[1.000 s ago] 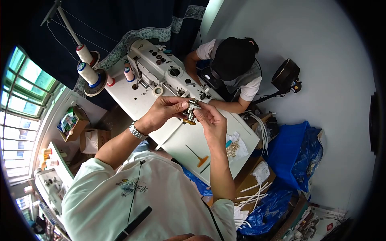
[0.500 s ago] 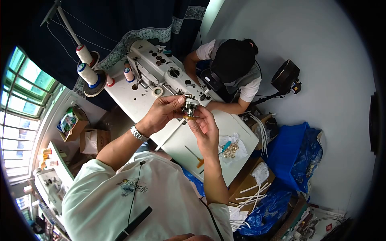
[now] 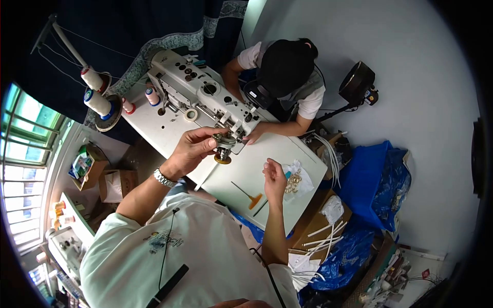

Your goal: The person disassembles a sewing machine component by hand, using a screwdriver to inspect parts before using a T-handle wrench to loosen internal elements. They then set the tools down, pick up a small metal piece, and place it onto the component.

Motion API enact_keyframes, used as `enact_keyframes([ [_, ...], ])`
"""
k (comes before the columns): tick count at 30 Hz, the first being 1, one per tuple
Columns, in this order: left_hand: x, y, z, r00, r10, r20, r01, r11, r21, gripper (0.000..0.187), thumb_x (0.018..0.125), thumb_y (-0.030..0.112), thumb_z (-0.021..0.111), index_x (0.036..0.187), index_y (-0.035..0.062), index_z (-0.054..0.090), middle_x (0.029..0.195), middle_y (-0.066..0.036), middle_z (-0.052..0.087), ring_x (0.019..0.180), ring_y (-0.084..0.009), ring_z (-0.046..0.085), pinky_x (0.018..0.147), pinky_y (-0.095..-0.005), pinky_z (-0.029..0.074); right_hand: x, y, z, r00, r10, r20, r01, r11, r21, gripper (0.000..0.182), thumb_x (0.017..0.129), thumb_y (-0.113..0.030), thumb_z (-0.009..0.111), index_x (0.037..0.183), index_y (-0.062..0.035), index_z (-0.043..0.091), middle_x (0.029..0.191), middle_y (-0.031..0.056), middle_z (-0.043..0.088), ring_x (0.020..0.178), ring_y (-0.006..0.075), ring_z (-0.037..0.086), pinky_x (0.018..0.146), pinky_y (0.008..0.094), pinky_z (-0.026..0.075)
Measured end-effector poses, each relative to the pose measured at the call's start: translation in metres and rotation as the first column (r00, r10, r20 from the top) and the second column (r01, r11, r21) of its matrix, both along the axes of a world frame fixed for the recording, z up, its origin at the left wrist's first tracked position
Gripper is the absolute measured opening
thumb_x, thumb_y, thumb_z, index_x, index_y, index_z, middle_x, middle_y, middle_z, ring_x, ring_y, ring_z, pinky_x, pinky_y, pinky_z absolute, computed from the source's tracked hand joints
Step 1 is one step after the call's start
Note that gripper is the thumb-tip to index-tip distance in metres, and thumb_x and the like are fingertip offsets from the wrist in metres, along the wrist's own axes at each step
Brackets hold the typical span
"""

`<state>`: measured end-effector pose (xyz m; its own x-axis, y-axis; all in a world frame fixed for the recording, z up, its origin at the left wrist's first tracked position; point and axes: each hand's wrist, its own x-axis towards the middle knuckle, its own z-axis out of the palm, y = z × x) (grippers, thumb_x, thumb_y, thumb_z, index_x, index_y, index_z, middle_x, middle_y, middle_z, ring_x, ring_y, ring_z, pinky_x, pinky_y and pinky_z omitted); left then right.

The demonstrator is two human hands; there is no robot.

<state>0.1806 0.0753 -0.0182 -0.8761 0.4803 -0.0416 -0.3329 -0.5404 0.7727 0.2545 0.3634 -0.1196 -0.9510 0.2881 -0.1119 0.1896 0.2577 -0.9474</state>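
My left hand (image 3: 194, 150), with a metal watch on its wrist, pinches a small metal machine part (image 3: 223, 147) between thumb and fingers. A brass-coloured disc sits at the part's lower end. It is held above the white sewing table (image 3: 226, 177), in front of the sewing machine (image 3: 205, 90). Away from the part, my right hand (image 3: 275, 179) hovers over the table's right side with fingers loosely bent, and nothing shows in them. Below and left of it lies a yellow T-handle driver (image 3: 254, 200). A white wrapper (image 3: 305, 185) with small gold-coloured pieces lies beside my right hand.
Across the table a person in a black cap (image 3: 287, 66) has a hand (image 3: 254, 134) near the machine head. Thread cones (image 3: 97, 102) stand at the left. A black lamp (image 3: 358, 82), blue bag (image 3: 367, 190) and cardboard box (image 3: 316, 218) are at the right.
My right hand has let go of the machine part and moved right and down. My left hand still holds the part, now lower and further left in view. The view has shifted slightly.
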Motion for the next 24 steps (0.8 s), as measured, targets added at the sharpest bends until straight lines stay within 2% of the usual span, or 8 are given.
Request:
enact_keyframes([
  [3,0.003,-0.004,-0.012,0.988,0.089,-0.127,-0.104,0.987,-0.121,0.048,0.093,0.024,0.074,0.133,-0.0008,0.061,0.122,-0.014,0.070,0.107,-0.0219,0.069,0.099,-0.0371,0.054,0.038,0.036,-0.069,0.985,0.055,0.164,-0.138,0.822,0.552,0.019,0.095,-0.018,0.067,0.111,-0.0078,0.069,0.100,0.0138,0.070,0.085,0.0295,0.069,0.074,0.0381,0.055],
  [4,0.003,-0.007,-0.015,0.990,0.078,-0.117,-0.094,0.986,-0.138,0.049,0.093,0.024,0.075,0.133,-0.0010,0.062,0.121,-0.014,0.070,0.109,-0.0215,0.068,0.099,-0.0370,0.054,0.053,0.040,-0.083,0.974,0.063,0.217,-0.183,0.783,0.594,0.017,0.092,-0.013,0.064,0.108,-0.0082,0.069,0.100,0.0159,0.069,0.089,0.0355,0.068,0.077,0.0437,0.055],
  [5,0.004,-0.010,-0.018,0.987,0.078,-0.139,-0.101,0.980,-0.170,0.050,0.092,0.025,0.075,0.132,-0.0010,0.062,0.121,-0.015,0.070,0.110,-0.0213,0.068,0.099,-0.0370,0.054,0.068,0.045,-0.094,0.975,0.085,0.207,-0.201,0.740,0.642,0.018,0.091,-0.011,0.063,0.108,-0.0086,0.070,0.102,0.0156,0.069,0.092,0.0352,0.067,0.079,0.0431,0.054],
  [7,0.007,-0.011,-0.018,0.982,0.101,-0.163,-0.136,0.966,-0.222,0.051,0.090,0.026,0.077,0.131,-0.0008,0.063,0.120,-0.013,0.071,0.110,-0.0213,0.068,0.099,-0.0369,0.054,0.094,0.045,-0.110,0.978,0.130,0.162,-0.206,0.697,0.686,0.022,0.089,-0.012,0.063,0.110,-0.0096,0.069,0.112,0.0144,0.066,0.101,0.0341,0.064,0.084,0.0424,0.053],
  [14,0.014,-0.010,-0.014,0.974,0.056,-0.218,-0.110,0.963,-0.247,0.049,0.085,0.018,0.081,0.128,-0.0001,0.066,0.122,-0.011,0.069,0.112,-0.0201,0.067,0.102,-0.0357,0.052,0.125,0.011,-0.141,0.961,0.233,0.147,-0.263,0.613,0.745,0.028,0.082,-0.016,0.067,0.109,-0.0088,0.067,0.114,0.0100,0.063,0.109,0.0332,0.058,0.092,0.0472,0.047],
  [19,0.016,-0.004,-0.001,0.959,0.044,-0.279,-0.101,0.975,-0.196,0.053,0.083,0.012,0.083,0.130,-0.0045,0.064,0.121,-0.014,0.066,0.112,-0.0220,0.064,0.101,-0.0372,0.051,0.116,0.016,-0.165,0.954,0.219,0.207,-0.288,0.459,0.841,0.016,0.082,-0.014,0.066,0.098,-0.0090,0.064,0.100,0.0090,0.065,0.105,0.0328,0.059,0.095,0.0475,0.045],
  [23,0.014,-0.008,-0.007,0.913,0.022,-0.408,-0.135,0.959,-0.251,0.051,0.083,0.002,0.079,0.131,-0.0021,0.064,0.120,-0.011,0.064,0.111,-0.0202,0.066,0.100,-0.0360,0.057,0.103,0.024,-0.149,0.952,0.300,0.059,-0.237,0.604,0.761,0.012,0.088,-0.012,0.064,0.098,-0.0073,0.061,0.089,0.0093,0.065,0.094,0.0298,0.063,0.091,0.0437,0.049],
  [24,0.014,-0.009,-0.008,0.911,0.033,-0.410,-0.148,0.957,-0.250,0.051,0.083,0.002,0.079,0.131,-0.0021,0.064,0.120,-0.011,0.064,0.111,-0.0202,0.066,0.100,-0.0360,0.057,0.096,0.025,-0.137,0.973,0.225,0.060,-0.221,0.813,0.538,0.011,0.092,-0.012,0.062,0.101,-0.0063,0.059,0.086,0.0091,0.064,0.088,0.0257,0.064,0.087,0.0400,0.051],
])
